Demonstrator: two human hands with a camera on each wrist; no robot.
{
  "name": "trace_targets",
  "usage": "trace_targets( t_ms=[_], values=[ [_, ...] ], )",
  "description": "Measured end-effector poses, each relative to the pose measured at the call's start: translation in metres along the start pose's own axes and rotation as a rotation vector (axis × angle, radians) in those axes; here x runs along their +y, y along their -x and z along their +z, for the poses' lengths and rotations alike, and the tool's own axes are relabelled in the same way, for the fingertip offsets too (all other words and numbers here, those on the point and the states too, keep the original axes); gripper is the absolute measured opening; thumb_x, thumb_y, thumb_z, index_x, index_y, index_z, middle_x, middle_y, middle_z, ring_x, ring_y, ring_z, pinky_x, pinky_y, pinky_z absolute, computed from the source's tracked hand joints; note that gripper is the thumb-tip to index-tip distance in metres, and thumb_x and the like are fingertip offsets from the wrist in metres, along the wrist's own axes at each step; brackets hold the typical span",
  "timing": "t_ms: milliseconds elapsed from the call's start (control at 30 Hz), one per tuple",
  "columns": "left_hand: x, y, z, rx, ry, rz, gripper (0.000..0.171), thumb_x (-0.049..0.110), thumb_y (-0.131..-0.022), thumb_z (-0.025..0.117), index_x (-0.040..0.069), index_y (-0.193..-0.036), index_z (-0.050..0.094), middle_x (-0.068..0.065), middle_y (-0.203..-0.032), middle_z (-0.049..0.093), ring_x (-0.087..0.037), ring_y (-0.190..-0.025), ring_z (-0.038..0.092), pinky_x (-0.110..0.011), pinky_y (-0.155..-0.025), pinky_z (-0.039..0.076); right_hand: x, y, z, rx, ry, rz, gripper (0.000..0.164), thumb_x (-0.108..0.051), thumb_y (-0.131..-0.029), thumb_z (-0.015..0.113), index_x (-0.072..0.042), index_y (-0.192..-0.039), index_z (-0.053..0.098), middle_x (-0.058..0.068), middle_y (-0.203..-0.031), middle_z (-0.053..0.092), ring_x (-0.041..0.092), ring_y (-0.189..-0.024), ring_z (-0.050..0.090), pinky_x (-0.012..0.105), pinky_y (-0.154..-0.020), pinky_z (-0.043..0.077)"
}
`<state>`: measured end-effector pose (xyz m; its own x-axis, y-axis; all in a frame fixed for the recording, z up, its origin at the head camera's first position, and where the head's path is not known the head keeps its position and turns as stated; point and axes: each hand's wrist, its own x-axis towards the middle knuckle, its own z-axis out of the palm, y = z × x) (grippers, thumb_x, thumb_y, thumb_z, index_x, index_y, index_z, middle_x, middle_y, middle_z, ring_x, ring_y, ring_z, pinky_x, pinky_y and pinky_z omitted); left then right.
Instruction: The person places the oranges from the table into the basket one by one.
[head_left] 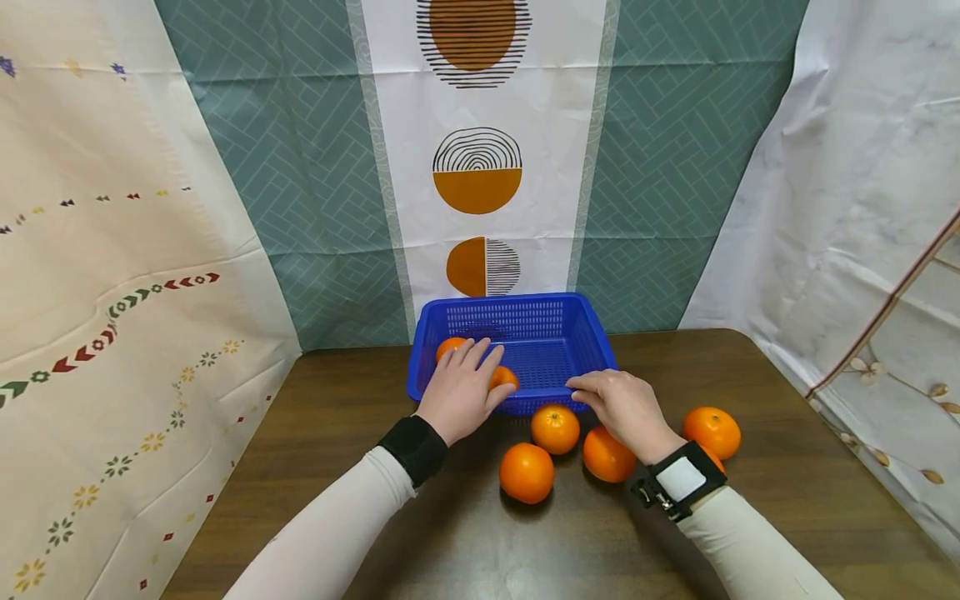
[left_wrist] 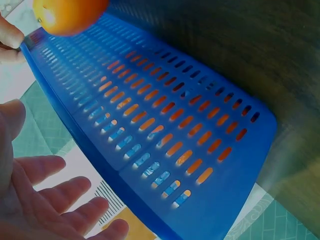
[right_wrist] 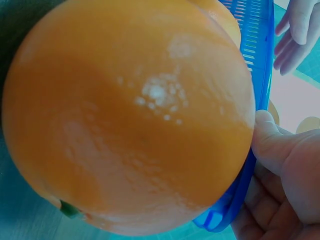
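A blue plastic basket (head_left: 588, 337) stands at the back of the table, with two oranges (head_left: 504, 378) in its left part. Above them hovers my left hand (head_left: 463, 392), fingers extended and spread, holding nothing; the left wrist view shows its palm beside the basket's rim (left_wrist: 107, 172). My right hand (head_left: 622, 408) pinches the basket's front rim near the right corner, thumb (right_wrist: 267, 132) on the outer side. Just in front of the basket lie an orange (head_left: 555, 428) and another orange (head_left: 527, 472). A further orange (head_left: 609, 456) sits beneath my right hand and fills much of the right wrist view.
To the right of my right wrist lies an orange (head_left: 711, 431), with another partly hidden by the wristband. The brown wooden table (head_left: 337, 467) reaches back to a patterned cloth (head_left: 322, 167) hanging close behind the basket. More cloths hang at both sides.
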<state>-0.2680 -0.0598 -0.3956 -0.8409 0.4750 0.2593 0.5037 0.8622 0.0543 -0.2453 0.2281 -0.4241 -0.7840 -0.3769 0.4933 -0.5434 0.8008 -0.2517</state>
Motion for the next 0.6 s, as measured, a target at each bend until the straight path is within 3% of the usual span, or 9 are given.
trace_targets(
  t_ms=[600],
  values=[
    [0.020, 0.026, 0.000, 0.052, 0.065, 0.036, 0.073, 0.058, -0.112, 0.056, 0.013, -0.169, 0.047, -0.016, -0.171, 0.045, -0.039, -0.161, 0.036, -0.060, -0.131, 0.028, 0.001, -0.001, 0.001, -0.013, -0.004, 0.014, 0.019, -0.012, -0.100, 0.082, -0.010, -0.118, 0.085, 0.008, -0.113, 0.083, 0.032, -0.105, 0.079, 0.055, -0.091, 0.064]
  ],
)
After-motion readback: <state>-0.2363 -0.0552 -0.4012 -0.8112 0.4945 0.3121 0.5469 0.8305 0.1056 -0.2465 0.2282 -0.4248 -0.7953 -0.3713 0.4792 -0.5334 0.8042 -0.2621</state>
